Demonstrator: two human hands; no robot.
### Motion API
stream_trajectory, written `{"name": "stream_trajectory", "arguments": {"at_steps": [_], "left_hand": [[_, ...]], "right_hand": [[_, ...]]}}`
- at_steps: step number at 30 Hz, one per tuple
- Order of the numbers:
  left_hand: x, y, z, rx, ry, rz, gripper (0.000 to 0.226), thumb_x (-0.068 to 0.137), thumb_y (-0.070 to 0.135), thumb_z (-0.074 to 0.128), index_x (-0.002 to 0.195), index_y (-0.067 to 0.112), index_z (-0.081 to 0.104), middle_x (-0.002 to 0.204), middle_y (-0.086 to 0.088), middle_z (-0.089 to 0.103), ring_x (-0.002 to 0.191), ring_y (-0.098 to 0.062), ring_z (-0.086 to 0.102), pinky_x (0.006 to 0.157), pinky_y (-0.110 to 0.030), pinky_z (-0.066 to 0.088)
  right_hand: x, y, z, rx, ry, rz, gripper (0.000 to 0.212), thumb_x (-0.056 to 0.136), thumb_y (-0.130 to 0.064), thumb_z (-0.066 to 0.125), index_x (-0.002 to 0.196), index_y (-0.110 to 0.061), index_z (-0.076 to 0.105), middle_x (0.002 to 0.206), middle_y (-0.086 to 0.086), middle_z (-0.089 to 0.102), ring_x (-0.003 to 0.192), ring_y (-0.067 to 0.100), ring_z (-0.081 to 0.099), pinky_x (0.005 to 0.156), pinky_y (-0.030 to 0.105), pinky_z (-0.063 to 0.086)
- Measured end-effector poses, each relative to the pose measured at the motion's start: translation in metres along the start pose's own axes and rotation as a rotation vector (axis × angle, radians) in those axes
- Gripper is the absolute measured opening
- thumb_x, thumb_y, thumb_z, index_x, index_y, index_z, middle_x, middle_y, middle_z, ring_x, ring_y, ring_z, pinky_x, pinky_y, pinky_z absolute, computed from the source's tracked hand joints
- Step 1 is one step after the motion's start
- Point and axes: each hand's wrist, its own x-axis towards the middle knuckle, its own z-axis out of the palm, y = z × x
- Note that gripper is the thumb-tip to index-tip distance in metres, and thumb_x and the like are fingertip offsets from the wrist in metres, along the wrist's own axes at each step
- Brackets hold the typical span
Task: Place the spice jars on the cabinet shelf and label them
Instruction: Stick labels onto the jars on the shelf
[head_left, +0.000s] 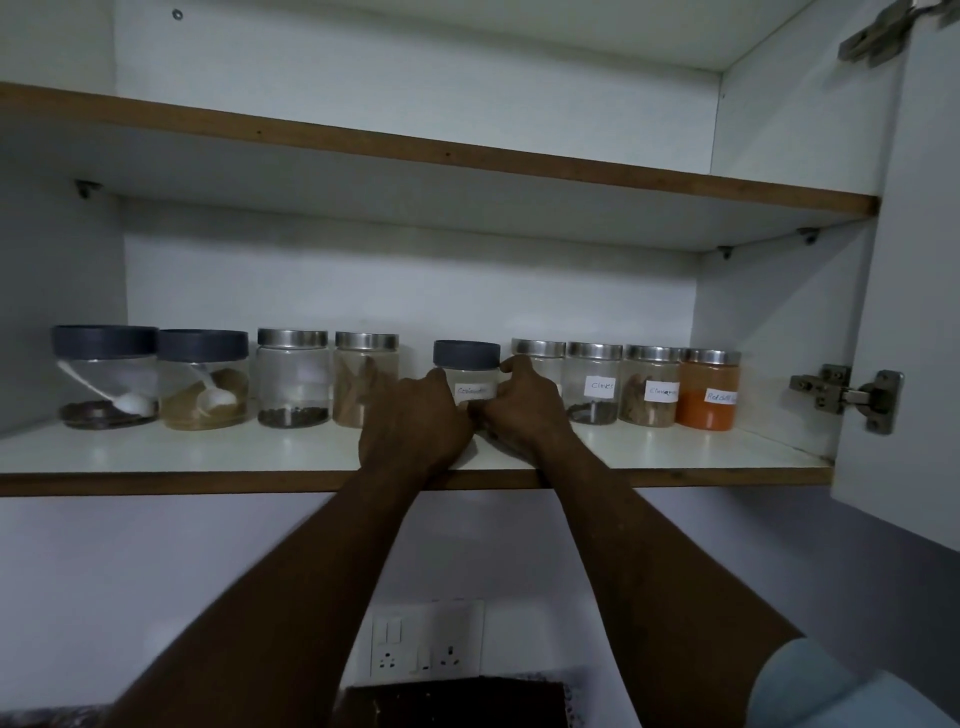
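A row of spice jars stands along the cabinet shelf. In the middle, a small clear jar with a dark lid carries a white paper label. My left hand grips its left side and my right hand grips its right side, fingers curled round the glass. To the right stand a steel-lid jar partly hidden by my right hand, a jar labelled cloves, a labelled cinnamon jar and a labelled jar of red powder. The jars to the left bear no labels.
At the left stand two wide dark-lid jars with white spoons inside and two steel-lid jars. An upper shelf runs overhead. The cabinet door hangs open at right on a hinge. A wall socket plate sits below.
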Motion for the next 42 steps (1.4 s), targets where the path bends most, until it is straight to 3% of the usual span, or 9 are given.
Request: {"name": "stream_trajectory", "arguments": {"at_steps": [3,6,10,15,22,31,42], "left_hand": [[0.006,-0.004,0.004,0.049,-0.146,0.024,0.047,0.098,0.048,0.052,0.128,0.013,0.052,0.112,-0.013,0.067,0.098,-0.029,0.064,0.089,-0.038,0.052],[0.011,-0.007,0.007,0.158,-0.219,0.074,0.043,0.098,0.043,0.051,0.125,0.011,0.047,0.104,-0.011,0.067,0.082,-0.023,0.056,0.075,-0.034,0.044],[0.014,-0.006,0.008,0.234,-0.296,0.071,0.046,0.099,0.044,0.049,0.131,0.011,0.042,0.110,-0.013,0.067,0.096,-0.029,0.064,0.075,-0.036,0.044],[0.018,-0.006,0.012,0.306,-0.345,0.029,0.065,0.099,0.048,0.043,0.149,0.009,0.028,0.119,-0.016,0.066,0.107,-0.033,0.063,0.080,-0.040,0.040],[0.025,-0.007,0.018,0.347,-0.433,0.009,0.057,0.095,0.052,0.035,0.140,0.017,0.042,0.129,-0.013,0.062,0.116,-0.032,0.059,0.092,-0.043,0.043],[0.024,-0.005,0.017,0.313,-0.403,-0.052,0.060,0.093,0.057,0.035,0.140,0.022,0.046,0.132,-0.011,0.062,0.120,-0.032,0.058,0.094,-0.043,0.042],[0.025,0.000,0.015,0.340,-0.446,-0.062,0.067,0.096,0.059,0.030,0.151,0.022,0.038,0.144,-0.012,0.055,0.131,-0.032,0.052,0.106,-0.044,0.038]], "right_hand": [[0.002,0.002,0.000,0.003,0.011,0.013,0.075,0.067,-0.033,0.084,0.130,-0.016,0.048,0.112,0.006,0.071,0.101,0.023,0.067,0.076,0.028,0.050],[0.003,0.003,0.000,0.013,0.026,0.024,0.074,0.066,-0.031,0.084,0.129,-0.015,0.049,0.112,0.005,0.070,0.100,0.023,0.067,0.074,0.028,0.049],[0.004,0.005,0.001,0.013,0.027,0.034,0.072,0.066,-0.031,0.084,0.127,-0.014,0.050,0.112,0.005,0.070,0.100,0.022,0.066,0.066,0.024,0.044],[0.007,0.004,0.003,-0.020,-0.006,0.047,0.076,0.066,-0.035,0.084,0.131,-0.013,0.053,0.120,0.006,0.068,0.107,0.023,0.064,0.078,0.027,0.047],[0.006,0.003,0.004,-0.039,-0.014,0.042,0.073,0.067,-0.039,0.082,0.130,-0.016,0.054,0.123,0.004,0.067,0.108,0.022,0.064,0.077,0.027,0.044],[0.007,0.003,0.005,-0.071,-0.026,0.020,0.069,0.072,-0.038,0.081,0.132,-0.016,0.054,0.128,0.004,0.067,0.114,0.023,0.063,0.083,0.027,0.045],[0.007,0.004,0.005,-0.088,-0.021,0.002,0.065,0.076,-0.037,0.080,0.131,-0.014,0.055,0.128,0.006,0.067,0.115,0.024,0.063,0.082,0.027,0.043]]}}
